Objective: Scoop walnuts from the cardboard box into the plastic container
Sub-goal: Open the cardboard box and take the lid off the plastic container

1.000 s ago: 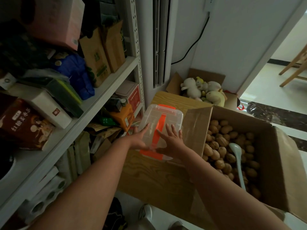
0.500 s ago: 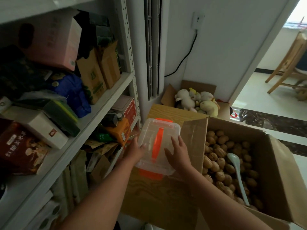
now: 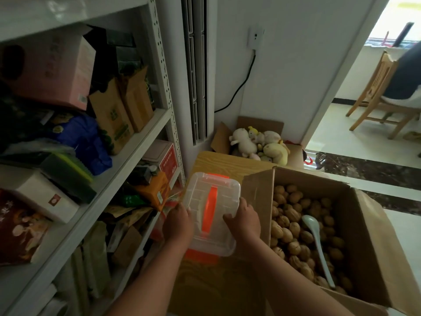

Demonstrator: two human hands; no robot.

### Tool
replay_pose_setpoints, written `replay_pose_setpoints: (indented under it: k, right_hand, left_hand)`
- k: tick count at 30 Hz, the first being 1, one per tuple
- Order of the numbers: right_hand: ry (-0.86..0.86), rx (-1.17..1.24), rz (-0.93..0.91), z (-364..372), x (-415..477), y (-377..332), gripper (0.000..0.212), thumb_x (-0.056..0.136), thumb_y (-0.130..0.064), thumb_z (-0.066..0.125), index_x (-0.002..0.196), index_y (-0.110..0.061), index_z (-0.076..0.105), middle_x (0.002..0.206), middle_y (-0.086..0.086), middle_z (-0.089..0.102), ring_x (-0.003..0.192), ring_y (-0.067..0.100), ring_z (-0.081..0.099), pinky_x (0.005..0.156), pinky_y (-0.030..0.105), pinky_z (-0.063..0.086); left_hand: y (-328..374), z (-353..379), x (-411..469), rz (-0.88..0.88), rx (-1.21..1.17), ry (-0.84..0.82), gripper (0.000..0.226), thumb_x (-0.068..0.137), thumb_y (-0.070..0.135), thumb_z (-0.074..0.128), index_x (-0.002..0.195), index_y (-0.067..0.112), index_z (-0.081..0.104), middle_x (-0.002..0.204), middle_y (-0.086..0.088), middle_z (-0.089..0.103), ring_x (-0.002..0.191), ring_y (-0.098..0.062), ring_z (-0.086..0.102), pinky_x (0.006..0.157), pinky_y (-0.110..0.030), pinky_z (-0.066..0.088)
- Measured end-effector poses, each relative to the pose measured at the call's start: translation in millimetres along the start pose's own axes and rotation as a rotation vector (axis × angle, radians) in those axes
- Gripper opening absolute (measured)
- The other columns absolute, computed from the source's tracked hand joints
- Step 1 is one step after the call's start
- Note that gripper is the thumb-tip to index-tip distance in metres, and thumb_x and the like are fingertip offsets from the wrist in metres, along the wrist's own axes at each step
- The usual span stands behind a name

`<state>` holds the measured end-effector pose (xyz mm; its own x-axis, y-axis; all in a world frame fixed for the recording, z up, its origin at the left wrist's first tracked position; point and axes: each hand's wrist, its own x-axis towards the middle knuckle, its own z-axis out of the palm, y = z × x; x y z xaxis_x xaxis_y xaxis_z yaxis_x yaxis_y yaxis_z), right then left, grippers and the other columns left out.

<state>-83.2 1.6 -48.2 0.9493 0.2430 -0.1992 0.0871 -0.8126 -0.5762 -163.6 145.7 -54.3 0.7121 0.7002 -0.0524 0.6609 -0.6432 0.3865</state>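
Observation:
A clear plastic container point(image 3: 213, 197) with a closed lid, an orange handle and orange latches sits on a wooden surface point(image 3: 230, 164). My left hand point(image 3: 177, 224) grips its left edge, fingers curled over the lid rim. My right hand point(image 3: 243, 221) grips its right edge. To the right stands an open cardboard box point(image 3: 364, 242) filled with walnuts point(image 3: 293, 224). A pale long-handled spoon point(image 3: 315, 238) lies on the walnuts, bowl toward the back.
A metal shelf rack point(image 3: 127, 151) crowded with boxes and bags stands close on the left. Behind the wooden surface is a smaller box of plush toys point(image 3: 257, 144). A doorway at right leads to a room with a wooden chair point(image 3: 376, 96).
My hands slid from resting flat on the lid to gripping the container's two side edges. The camera tilted upward, so the scene sits lower in view.

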Motion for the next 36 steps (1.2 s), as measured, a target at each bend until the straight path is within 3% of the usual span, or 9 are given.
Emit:
replay_pose_setpoints:
  k: [5,10,16,20,23,26,29,33,36]
  right_hand:
    - [0.077,0.004,-0.073,-18,22,-7,0.064,0.087,-0.037,0.057,0.143,-0.020,0.032,0.136,0.009,0.043,0.126,0.026,0.038,0.101,0.039,0.040]
    - [0.072,0.041,-0.186,-47,64,-24,0.058,0.098,-0.032,0.044,0.148,-0.013,0.022,0.152,0.011,0.029,0.140,0.027,0.024,0.112,0.042,0.027]
    - [-0.060,0.270,-0.109,-64,96,-20,0.039,0.095,-0.029,0.051,0.130,-0.013,0.053,0.116,0.012,0.063,0.102,0.025,0.059,0.077,0.031,0.045]
    - [-0.035,0.411,-0.073,-65,106,-20,0.032,0.094,-0.018,0.054,0.125,-0.010,0.056,0.106,0.012,0.065,0.078,0.016,0.063,0.060,0.020,0.047]
    - [0.021,0.409,-0.074,-64,116,-21,0.027,0.095,-0.014,0.052,0.121,-0.008,0.058,0.105,0.013,0.066,0.077,0.014,0.062,0.062,0.023,0.050]
    - [0.081,0.353,-0.037,-66,128,-22,0.026,0.094,-0.017,0.053,0.118,-0.009,0.059,0.105,0.011,0.065,0.089,0.020,0.059,0.072,0.034,0.050]
    - [0.127,0.374,0.012,-66,141,-23,0.029,0.094,-0.022,0.053,0.120,-0.009,0.058,0.108,0.011,0.065,0.093,0.023,0.060,0.071,0.034,0.049]
    - [0.167,0.425,0.038,-62,163,-33,0.028,0.095,-0.022,0.052,0.119,-0.009,0.056,0.105,0.003,0.061,0.084,0.013,0.051,0.053,0.018,0.032]
    - [0.199,0.516,0.094,-57,184,-38,0.035,0.091,-0.028,0.059,0.121,-0.011,0.051,0.102,-0.002,0.056,0.082,0.009,0.050,0.053,0.017,0.032]
  left_hand:
    - [10,-11,8,0.096,0.044,0.059,0.032,0.102,0.027,0.036,0.127,0.012,0.050,0.120,-0.008,0.062,0.104,-0.019,0.061,0.079,-0.027,0.052]
    - [29,-34,42,0.334,0.086,-0.003,0.032,0.102,0.026,0.036,0.131,0.015,0.045,0.121,-0.006,0.061,0.108,-0.022,0.058,0.089,-0.034,0.046]
    - [52,-72,98,0.496,0.151,-0.033,0.033,0.099,0.017,0.044,0.131,0.015,0.046,0.120,-0.006,0.062,0.098,-0.022,0.062,0.078,-0.033,0.050]
    - [69,-90,121,0.559,0.177,0.046,0.039,0.100,0.023,0.042,0.138,0.018,0.044,0.133,-0.005,0.057,0.117,-0.024,0.054,0.093,-0.035,0.039]
    - [71,-84,134,0.478,0.038,0.079,0.043,0.098,0.031,0.048,0.140,0.023,0.044,0.145,-0.005,0.045,0.132,-0.024,0.040,0.102,-0.036,0.030]
    - [64,-57,137,0.226,-0.383,0.010,0.066,0.093,0.030,0.059,0.149,0.027,0.026,0.157,-0.008,0.019,0.143,-0.029,0.022,0.112,-0.046,0.029]
    - [69,-42,137,0.037,-0.713,0.025,0.072,0.092,0.020,0.060,0.151,0.019,0.019,0.154,-0.008,0.028,0.139,-0.027,0.033,0.106,-0.036,0.036]
    - [80,-37,162,-0.086,-0.731,0.100,0.056,0.093,0.018,0.059,0.141,0.010,0.033,0.142,-0.011,0.044,0.124,-0.026,0.050,0.086,-0.027,0.042]
    - [83,-33,201,-0.114,-0.785,0.073,0.048,0.090,0.014,0.058,0.133,0.011,0.037,0.135,-0.010,0.049,0.114,-0.025,0.054,0.087,-0.034,0.048]
